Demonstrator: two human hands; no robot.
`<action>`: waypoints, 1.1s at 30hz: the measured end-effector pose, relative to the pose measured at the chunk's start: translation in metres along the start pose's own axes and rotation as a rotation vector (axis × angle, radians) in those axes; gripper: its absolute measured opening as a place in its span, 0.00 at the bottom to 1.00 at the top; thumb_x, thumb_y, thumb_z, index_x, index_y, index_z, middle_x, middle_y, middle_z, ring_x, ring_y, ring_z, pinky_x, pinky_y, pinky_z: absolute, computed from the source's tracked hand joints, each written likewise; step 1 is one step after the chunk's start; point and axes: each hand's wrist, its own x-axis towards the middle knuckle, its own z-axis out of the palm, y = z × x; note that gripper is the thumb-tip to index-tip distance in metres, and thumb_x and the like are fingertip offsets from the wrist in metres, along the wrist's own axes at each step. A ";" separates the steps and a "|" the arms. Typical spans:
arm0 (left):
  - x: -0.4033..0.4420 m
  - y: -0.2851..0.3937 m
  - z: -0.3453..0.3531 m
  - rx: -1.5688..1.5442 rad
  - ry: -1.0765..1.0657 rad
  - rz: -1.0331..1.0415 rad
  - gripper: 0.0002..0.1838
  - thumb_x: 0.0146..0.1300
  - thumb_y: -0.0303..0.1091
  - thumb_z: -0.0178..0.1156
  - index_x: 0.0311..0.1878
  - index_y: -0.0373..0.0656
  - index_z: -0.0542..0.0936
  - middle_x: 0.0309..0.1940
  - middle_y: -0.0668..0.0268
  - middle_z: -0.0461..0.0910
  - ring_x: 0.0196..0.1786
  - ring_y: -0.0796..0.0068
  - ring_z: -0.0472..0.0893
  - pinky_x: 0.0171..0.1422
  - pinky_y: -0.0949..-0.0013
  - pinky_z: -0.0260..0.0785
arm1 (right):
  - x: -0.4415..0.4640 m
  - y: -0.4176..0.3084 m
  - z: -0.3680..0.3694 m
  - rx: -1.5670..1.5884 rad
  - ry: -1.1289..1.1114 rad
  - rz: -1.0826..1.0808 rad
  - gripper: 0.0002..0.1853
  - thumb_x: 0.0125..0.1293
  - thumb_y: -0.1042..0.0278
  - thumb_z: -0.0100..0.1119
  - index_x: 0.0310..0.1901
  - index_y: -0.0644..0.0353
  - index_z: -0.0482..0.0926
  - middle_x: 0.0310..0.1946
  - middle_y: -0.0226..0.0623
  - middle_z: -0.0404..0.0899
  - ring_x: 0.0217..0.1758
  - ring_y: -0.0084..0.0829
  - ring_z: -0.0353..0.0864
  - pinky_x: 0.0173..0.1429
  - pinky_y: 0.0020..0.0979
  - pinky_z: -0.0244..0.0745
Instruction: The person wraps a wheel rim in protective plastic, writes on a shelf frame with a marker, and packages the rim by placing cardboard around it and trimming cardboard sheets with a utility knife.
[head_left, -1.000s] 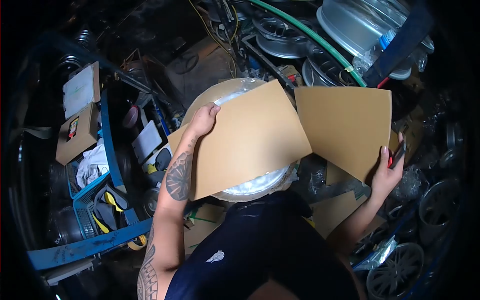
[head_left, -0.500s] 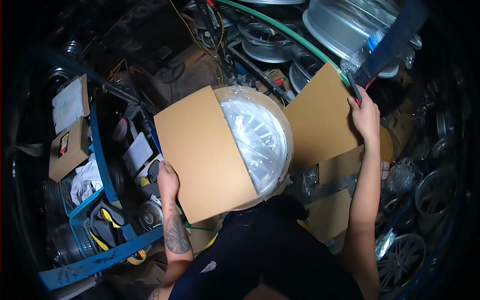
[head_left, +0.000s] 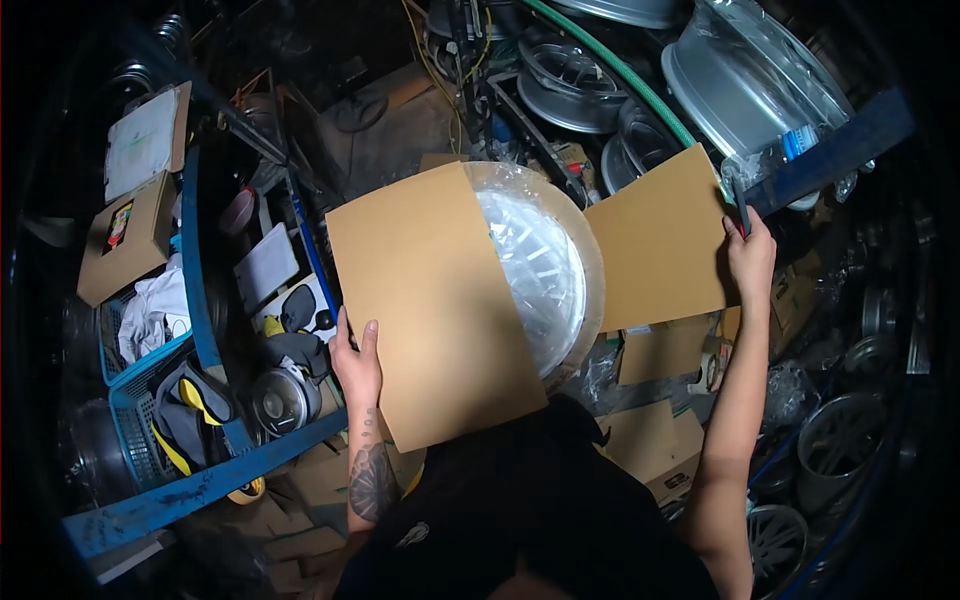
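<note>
A cardboard sheet (head_left: 430, 310) lies over the left part of a round, plastic-wrapped wheel rim (head_left: 548, 285) in front of me. My left hand (head_left: 357, 368) holds this sheet at its left edge, thumb on top and index finger outstretched beside the edge; the other fingers are hidden. A second cardboard piece (head_left: 655, 245) slants up on the right. My right hand (head_left: 750, 262) is closed at its outer edge, also gripping a dark, slim tool with a bit of red (head_left: 742, 210), which looks like a utility knife.
Metal rims (head_left: 570, 85) stand behind at the upper right, near a green hose (head_left: 620, 75) and a dark blue beam (head_left: 840, 150). To the left, a blue frame (head_left: 200, 300) borders baskets (head_left: 128, 425) with cloth and gloves. Cardboard (head_left: 650, 440) and more rims (head_left: 840, 440) lie at right.
The left sheet has shifted rightward and covers slightly more of the rim's lower part. My left thumb and index finger have spread apart. My right hand still grips its piece and the tool.
</note>
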 end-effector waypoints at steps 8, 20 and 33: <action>0.011 -0.011 0.003 -0.363 -0.044 0.040 0.31 0.73 0.38 0.66 0.74 0.36 0.71 0.50 0.58 0.86 0.47 0.76 0.82 0.55 0.69 0.74 | -0.007 -0.012 -0.006 -0.240 -0.029 -0.049 0.23 0.66 0.69 0.60 0.63 0.48 0.79 0.45 0.55 0.85 0.52 0.58 0.84 0.54 0.52 0.79; 0.014 -0.012 0.006 -0.377 -0.029 -0.085 0.31 0.71 0.40 0.68 0.74 0.41 0.73 0.28 0.75 0.76 0.30 0.88 0.68 0.36 0.78 0.64 | -0.019 -0.033 -0.012 -0.342 -0.108 -0.010 0.28 0.67 0.68 0.60 0.69 0.38 0.74 0.55 0.47 0.84 0.57 0.52 0.84 0.58 0.50 0.79; 0.080 0.047 0.003 0.395 0.088 0.403 0.38 0.63 0.49 0.67 0.70 0.34 0.71 0.68 0.43 0.73 0.71 0.43 0.72 0.73 0.50 0.66 | -0.128 -0.117 -0.012 0.042 -0.089 -0.496 0.24 0.48 0.85 0.57 0.48 0.55 0.84 0.40 0.41 0.83 0.42 0.46 0.84 0.46 0.43 0.82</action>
